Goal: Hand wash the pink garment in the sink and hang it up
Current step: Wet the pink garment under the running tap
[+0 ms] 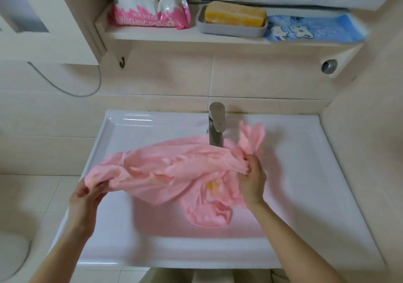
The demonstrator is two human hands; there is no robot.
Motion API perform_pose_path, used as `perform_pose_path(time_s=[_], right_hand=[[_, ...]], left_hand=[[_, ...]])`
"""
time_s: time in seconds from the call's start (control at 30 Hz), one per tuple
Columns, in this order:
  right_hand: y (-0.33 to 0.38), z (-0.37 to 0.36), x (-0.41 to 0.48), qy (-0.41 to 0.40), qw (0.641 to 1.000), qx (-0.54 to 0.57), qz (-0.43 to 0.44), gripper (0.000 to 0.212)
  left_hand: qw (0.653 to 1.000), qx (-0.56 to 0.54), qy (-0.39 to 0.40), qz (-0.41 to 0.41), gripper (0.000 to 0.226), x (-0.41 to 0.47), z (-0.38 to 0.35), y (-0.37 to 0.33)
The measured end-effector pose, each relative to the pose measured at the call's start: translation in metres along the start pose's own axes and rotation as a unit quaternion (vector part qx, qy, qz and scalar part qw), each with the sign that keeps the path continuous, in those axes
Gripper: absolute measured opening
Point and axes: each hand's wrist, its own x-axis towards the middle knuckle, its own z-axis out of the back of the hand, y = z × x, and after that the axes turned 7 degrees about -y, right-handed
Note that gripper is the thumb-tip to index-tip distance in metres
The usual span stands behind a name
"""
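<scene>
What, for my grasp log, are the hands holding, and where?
Pink garment: left hand pinches one end, right hand grips bunched fabric near the other.

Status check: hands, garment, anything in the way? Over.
Left hand and right hand both hold pink garment. Garment stretched over sink, tail hanging in. Faucet just behind cloth.

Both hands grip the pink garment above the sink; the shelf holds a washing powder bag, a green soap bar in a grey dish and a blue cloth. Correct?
No. In the head view the soap bar in the grey dish is yellow-orange, not green. The rest holds: left hand and right hand grip the pink garment above the sink.
</scene>
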Motion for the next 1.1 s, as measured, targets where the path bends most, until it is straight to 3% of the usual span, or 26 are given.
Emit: perform_pose_path(time_s=[0.03,0.07,0.1,0.17,0.2,0.23,0.3,0.37,0.47,0.57,0.67,0.73,0.8,0.87,0.93,1.03,1.1], right_hand=[[-0.006,0.01,-0.004,0.01,1.0,-0.027,0.014,0.046],[-0.015,0.018,-0.009,0.086,0.993,-0.084,0.006,0.05],[-0.031,0.024,-0.015,0.22,0.961,-0.168,-0.004,0.054],[-0.055,0.034,-0.022,0.506,0.8,-0.321,-0.045,0.051],[-0.058,0.037,-0.023,0.562,0.747,-0.35,-0.064,0.035],[-0.056,0.039,-0.021,0.551,0.753,-0.352,-0.071,0.026],[-0.046,0.039,-0.007,0.39,0.862,-0.319,-0.058,0.028],[-0.02,0.035,0.013,0.23,0.943,-0.235,-0.05,0.025],[0.039,0.021,0.05,0.16,0.985,-0.041,-0.04,0.021],[0.083,-0.003,0.071,0.139,0.989,0.038,-0.017,0.016],[0.09,-0.025,0.06,0.068,0.995,0.054,-0.047,0.005],[0.084,-0.032,0.05,0.032,0.997,0.056,-0.036,0.02],[0.076,-0.036,0.053,0.029,0.998,0.03,0.048,0.045],[0.07,-0.041,0.068,0.084,0.979,-0.084,0.166,0.059],[0.07,-0.045,0.091,0.123,0.943,-0.18,0.253,0.052],[0.086,-0.046,0.133,0.062,0.885,-0.239,0.395,0.034],[0.094,-0.042,0.156,0.054,0.859,-0.241,0.449,0.035]], left_hand=[[0.999,0.031,-0.011,-0.007,0.034,0.0,-0.004,0.003],[0.996,0.091,-0.025,-0.012,0.035,0.001,-0.005,0.008],[0.986,0.161,-0.035,-0.012,0.038,0.0,-0.005,0.012],[0.96,0.278,-0.033,-0.007,0.035,0.001,-0.003,0.02],[0.947,0.321,-0.024,-0.021,0.032,0.002,-0.001,0.025],[0.932,0.361,-0.017,-0.041,0.03,0.004,0.0,0.029],[0.903,0.421,-0.038,-0.076,0.026,0.006,0.001,0.034],[0.886,0.448,-0.051,-0.108,0.033,0.005,0.001,0.035],[0.897,0.422,-0.068,-0.109,0.048,0.001,-0.002,0.029],[0.928,0.353,-0.097,-0.063,0.05,-0.001,-0.012,0.015],[0.95,0.285,-0.126,-0.041,0.046,0.002,-0.028,0.0],[0.965,0.225,-0.136,-0.018,0.041,0.01,-0.031,-0.007],[0.968,0.208,-0.137,-0.001,0.031,0.016,-0.029,-0.01],[0.965,0.226,-0.131,0.003,0.025,0.018,-0.028,-0.01],[0.965,0.239,-0.11,-0.004,0.028,0.014,-0.029,-0.011],[0.964,0.255,-0.073,-0.012,0.035,0.004,-0.026,-0.01],[0.96,0.272,-0.06,-0.022,0.038,-0.003,-0.021,-0.007]])
